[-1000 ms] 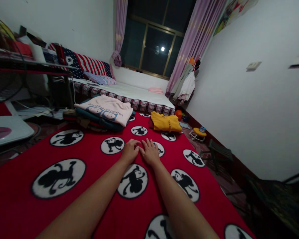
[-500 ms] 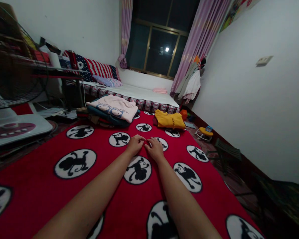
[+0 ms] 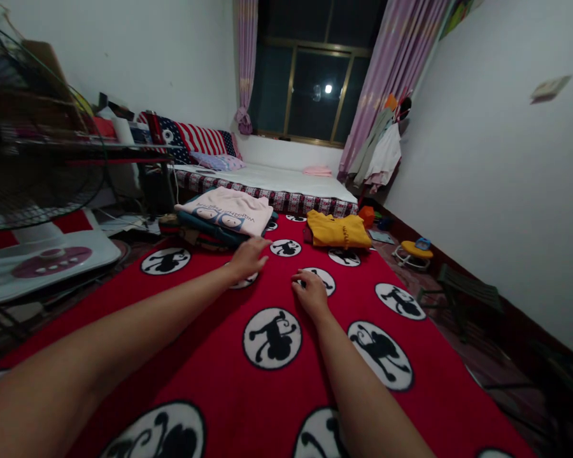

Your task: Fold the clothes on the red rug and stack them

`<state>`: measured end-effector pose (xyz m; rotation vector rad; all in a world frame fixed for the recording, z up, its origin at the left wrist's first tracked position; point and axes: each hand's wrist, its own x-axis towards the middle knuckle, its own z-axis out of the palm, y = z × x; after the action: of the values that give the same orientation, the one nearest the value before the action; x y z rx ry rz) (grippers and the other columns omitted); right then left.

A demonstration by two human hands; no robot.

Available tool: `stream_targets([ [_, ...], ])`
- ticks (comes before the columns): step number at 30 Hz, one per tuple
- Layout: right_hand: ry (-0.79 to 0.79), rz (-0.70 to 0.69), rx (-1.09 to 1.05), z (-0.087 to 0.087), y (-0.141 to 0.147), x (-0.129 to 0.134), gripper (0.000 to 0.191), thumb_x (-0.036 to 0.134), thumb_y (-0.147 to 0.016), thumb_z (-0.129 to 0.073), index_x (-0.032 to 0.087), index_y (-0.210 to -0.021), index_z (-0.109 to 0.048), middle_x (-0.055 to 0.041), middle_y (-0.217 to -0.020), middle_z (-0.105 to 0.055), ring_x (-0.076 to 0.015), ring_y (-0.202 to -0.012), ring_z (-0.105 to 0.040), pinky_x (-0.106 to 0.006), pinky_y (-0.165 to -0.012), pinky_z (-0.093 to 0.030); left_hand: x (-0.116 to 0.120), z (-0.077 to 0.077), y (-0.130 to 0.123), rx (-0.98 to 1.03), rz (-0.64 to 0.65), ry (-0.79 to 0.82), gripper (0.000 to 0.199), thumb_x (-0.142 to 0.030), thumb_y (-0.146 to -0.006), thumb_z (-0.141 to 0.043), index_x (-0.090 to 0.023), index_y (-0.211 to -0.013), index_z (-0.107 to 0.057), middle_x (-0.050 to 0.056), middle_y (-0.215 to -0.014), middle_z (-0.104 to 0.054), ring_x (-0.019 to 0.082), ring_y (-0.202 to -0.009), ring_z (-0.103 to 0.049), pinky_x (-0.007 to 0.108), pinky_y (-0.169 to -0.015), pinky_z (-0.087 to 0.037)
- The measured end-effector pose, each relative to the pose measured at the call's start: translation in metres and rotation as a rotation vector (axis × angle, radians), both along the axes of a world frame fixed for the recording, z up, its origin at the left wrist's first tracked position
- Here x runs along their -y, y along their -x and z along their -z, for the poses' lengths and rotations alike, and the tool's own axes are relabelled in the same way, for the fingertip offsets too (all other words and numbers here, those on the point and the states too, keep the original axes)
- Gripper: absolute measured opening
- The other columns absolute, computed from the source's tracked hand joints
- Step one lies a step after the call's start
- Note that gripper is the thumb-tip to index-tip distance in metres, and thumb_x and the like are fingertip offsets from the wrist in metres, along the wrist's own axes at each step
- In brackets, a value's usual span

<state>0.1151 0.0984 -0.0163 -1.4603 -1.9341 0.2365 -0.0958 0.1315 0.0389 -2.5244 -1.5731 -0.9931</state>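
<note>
A red blanket with black monkey figures in white circles spreads out below me. My left hand is over it with fingers apart and nothing in them, just in front of a folded clothes stack whose top is a pale pink garment. Near the blanket's middle, my right hand rests beside a white circle, its fingers slightly bent and apart, holding nothing. Beyond my right hand lies a folded yellow garment with something dark red under its left edge.
A fan and a white and pink base stand at the left. Behind is a bed under the window. On the right are a small yellow stool and a dark folding stool.
My hands have moved apart. The left one has risen and shifted left toward the clothes stack, and the right one sits slightly farther right. The view has turned slightly left.
</note>
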Motion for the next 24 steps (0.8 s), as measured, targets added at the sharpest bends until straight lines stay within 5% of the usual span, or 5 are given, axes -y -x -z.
stream_targets([
  [5,0.028,0.030,0.004,0.000,0.000,0.000,0.022,0.023,-0.081,-0.055,0.024,-0.093,-0.073,-0.0029,-0.119,-0.067,-0.0187,-0.114,-0.057,-0.034,-0.102,-0.036,-0.054,-0.056,0.084,-0.114,-0.432,-0.104,0.040,-0.023,-0.085,-0.056,-0.009,-0.122,-0.054,0.017,-0.135,-0.046,0.032,-0.125,-0.039,0.049,-0.105,-0.029],
  [11,0.030,0.042,-0.031,0.000,0.001,0.001,0.020,0.023,-0.081,-0.056,0.026,-0.090,-0.073,-0.0015,-0.118,-0.067,-0.0190,-0.113,-0.057,-0.035,-0.103,-0.035,-0.078,-0.065,0.148,0.047,-0.690,0.146,0.069,-0.054,-0.083,-0.062,0.006,-0.115,-0.045,0.025,-0.132,-0.048,0.030,-0.119,-0.043,0.056,-0.100,-0.032],
  [17,0.036,0.057,-0.029,0.002,0.001,-0.002,0.020,0.023,-0.081,-0.056,0.026,-0.091,-0.073,-0.0008,-0.118,-0.067,-0.0184,-0.113,-0.056,-0.034,-0.103,-0.035,-0.085,-0.061,0.154,0.016,-0.680,0.182,0.045,-0.041,-0.068,-0.080,0.000,-0.077,-0.061,0.011,-0.100,-0.069,0.025,-0.109,-0.050,0.050,-0.101,-0.035],
  [21,0.035,0.058,-0.017,0.001,0.001,-0.002,0.020,0.024,-0.081,-0.055,0.026,-0.090,-0.073,-0.0003,-0.117,-0.067,-0.0179,-0.111,-0.057,-0.033,-0.102,-0.036,-0.078,-0.067,0.143,0.036,-0.684,0.142,0.032,-0.029,-0.070,-0.077,-0.001,-0.083,-0.065,0.006,-0.091,-0.069,0.022,-0.101,-0.053,0.050,-0.101,-0.033],
  [24,0.026,0.050,-0.034,0.001,0.001,-0.001,0.019,0.024,-0.081,-0.056,0.026,-0.088,-0.073,-0.0007,-0.115,-0.068,-0.0181,-0.110,-0.057,-0.033,-0.101,-0.037,-0.057,-0.085,0.121,0.107,-0.598,-0.005,0.034,-0.032,-0.076,-0.070,-0.003,-0.092,-0.068,0.002,-0.086,-0.068,0.015,-0.089,-0.053,0.037,-0.096,-0.039],
])
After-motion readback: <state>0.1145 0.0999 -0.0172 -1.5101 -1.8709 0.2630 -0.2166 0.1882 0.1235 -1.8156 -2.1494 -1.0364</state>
